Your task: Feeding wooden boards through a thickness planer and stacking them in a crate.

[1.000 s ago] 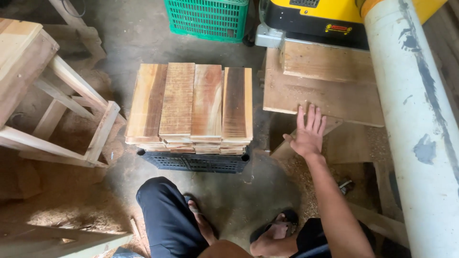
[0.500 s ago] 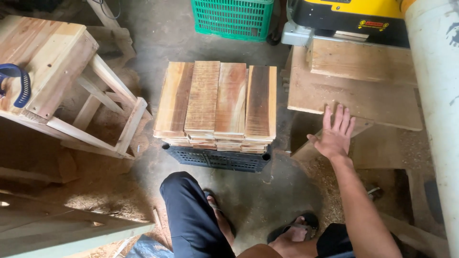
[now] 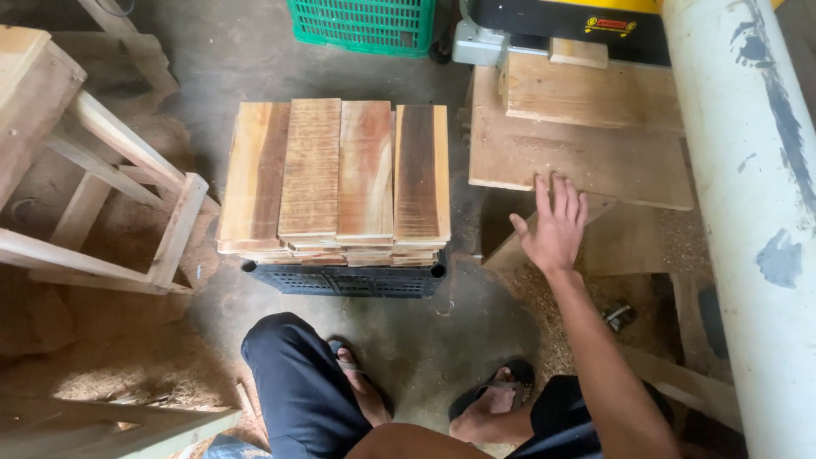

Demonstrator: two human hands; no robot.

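My right hand (image 3: 554,225) rests flat, fingers spread, on the near edge of a wide wooden board (image 3: 578,157) at the right. A smaller board (image 3: 586,89) lies on top of that one, farther back. To the left of my hand, a stack of short wooden planks (image 3: 336,174) sits on a black plastic crate (image 3: 344,279), side by side in several columns. My left hand is not in view. My knees and sandalled feet (image 3: 493,404) show at the bottom.
A thick white pipe (image 3: 748,212) runs down the right side. A yellow and black machine (image 3: 561,21) stands at the back behind the boards. A green crate (image 3: 365,24) is at the top. A wooden stool frame (image 3: 102,178) stands left. Sawdust covers the floor.
The view has swung slightly left and right between frames. My right hand stays flat on the board's edge; the planks have not moved.
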